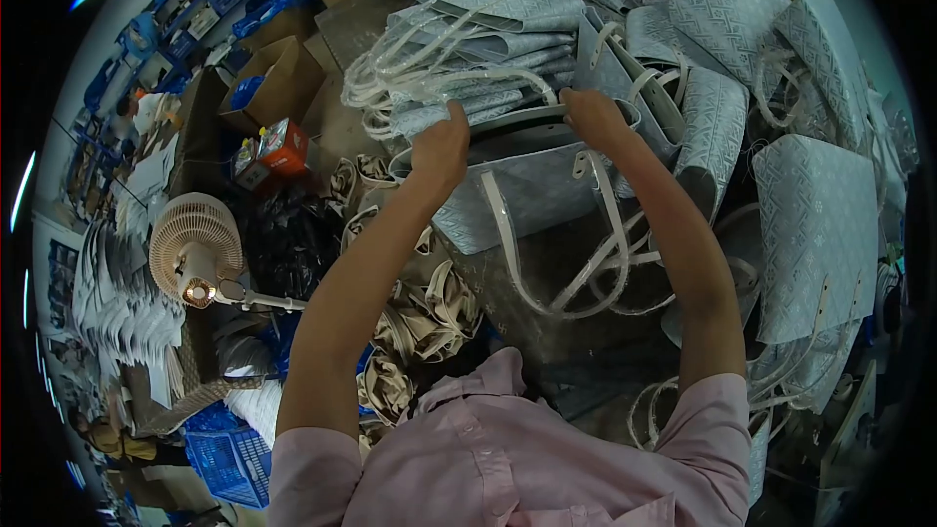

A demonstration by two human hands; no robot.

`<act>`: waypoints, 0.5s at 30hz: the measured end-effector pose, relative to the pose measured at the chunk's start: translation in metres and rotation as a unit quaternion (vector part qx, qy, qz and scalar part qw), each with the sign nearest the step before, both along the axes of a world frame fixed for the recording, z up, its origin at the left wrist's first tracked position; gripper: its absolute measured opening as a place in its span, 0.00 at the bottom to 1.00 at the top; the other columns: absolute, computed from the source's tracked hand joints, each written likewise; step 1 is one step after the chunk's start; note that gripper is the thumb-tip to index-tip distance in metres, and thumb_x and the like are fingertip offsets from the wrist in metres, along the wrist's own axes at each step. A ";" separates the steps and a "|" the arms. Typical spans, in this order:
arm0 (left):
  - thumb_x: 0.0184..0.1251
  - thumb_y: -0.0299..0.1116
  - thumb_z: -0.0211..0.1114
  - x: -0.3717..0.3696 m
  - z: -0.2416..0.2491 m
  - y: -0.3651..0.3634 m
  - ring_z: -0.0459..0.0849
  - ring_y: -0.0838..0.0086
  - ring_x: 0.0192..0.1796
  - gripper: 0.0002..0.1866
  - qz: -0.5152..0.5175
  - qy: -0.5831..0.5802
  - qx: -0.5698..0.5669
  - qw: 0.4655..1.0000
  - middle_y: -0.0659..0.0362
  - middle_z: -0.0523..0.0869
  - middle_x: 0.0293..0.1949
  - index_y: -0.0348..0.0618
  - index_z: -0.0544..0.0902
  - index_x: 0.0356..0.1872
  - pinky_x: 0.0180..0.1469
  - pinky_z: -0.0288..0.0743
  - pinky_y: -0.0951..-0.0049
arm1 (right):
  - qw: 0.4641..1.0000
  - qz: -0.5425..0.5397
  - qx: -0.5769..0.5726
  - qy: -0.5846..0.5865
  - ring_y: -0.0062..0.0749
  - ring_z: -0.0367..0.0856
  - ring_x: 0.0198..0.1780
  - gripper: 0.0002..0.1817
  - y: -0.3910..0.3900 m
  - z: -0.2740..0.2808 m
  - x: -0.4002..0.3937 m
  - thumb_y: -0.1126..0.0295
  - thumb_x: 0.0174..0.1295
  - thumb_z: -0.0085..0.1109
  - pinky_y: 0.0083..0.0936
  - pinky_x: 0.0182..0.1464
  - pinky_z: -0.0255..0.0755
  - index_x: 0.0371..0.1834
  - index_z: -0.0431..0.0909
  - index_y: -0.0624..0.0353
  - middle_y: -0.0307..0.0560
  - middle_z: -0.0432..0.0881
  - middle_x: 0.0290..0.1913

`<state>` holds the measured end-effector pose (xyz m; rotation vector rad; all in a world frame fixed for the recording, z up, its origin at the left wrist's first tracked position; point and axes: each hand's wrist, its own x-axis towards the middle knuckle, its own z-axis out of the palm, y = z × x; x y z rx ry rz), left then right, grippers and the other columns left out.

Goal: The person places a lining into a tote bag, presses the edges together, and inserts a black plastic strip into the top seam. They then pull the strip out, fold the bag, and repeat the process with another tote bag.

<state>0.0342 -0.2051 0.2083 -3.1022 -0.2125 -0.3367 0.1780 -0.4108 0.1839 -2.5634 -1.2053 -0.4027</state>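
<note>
A grey handbag [532, 197] lies in front of me, its mouth held apart and its dark inside showing. My left hand [442, 148] is closed on the bag's rim at the left. At the right, my right hand [597, 121] grips the far rim near the base of a strap. One pale strap [558, 312] hangs in a loop over the near side towards me. The other strap [508, 73] arches behind the opening. The fingertips of both hands are partly hidden by the rim.
Behind the bag is a pile of flat grey bags [503, 2] with pale straps. More patterned bags [815, 224] crowd the right. Beige cloth pieces [429, 317] lie to the left, near a fan [195, 246], an orange box [284, 146] and a blue crate [229, 464].
</note>
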 end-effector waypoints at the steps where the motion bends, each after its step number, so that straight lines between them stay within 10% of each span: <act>1: 0.50 0.20 0.59 0.002 0.000 0.000 0.82 0.49 0.29 0.28 0.000 0.002 0.014 1.000 0.41 0.81 0.26 0.27 0.60 0.54 0.27 0.75 0.55 | 1.000 -0.008 -0.002 -0.011 0.55 0.78 0.35 0.11 0.002 0.000 0.000 0.75 0.49 0.61 0.44 0.37 0.71 0.34 0.69 0.63 0.58 0.78 0.28; 15: 0.48 0.19 0.59 0.018 -0.003 0.004 0.84 0.52 0.31 0.26 0.019 0.000 0.037 0.999 0.41 0.82 0.28 0.23 0.63 0.51 0.29 0.78 0.59 | 0.996 -0.068 -0.009 -0.053 0.51 0.81 0.34 0.04 0.018 -0.004 0.004 0.76 0.53 0.52 0.42 0.35 0.75 0.31 0.72 0.62 0.57 0.80 0.29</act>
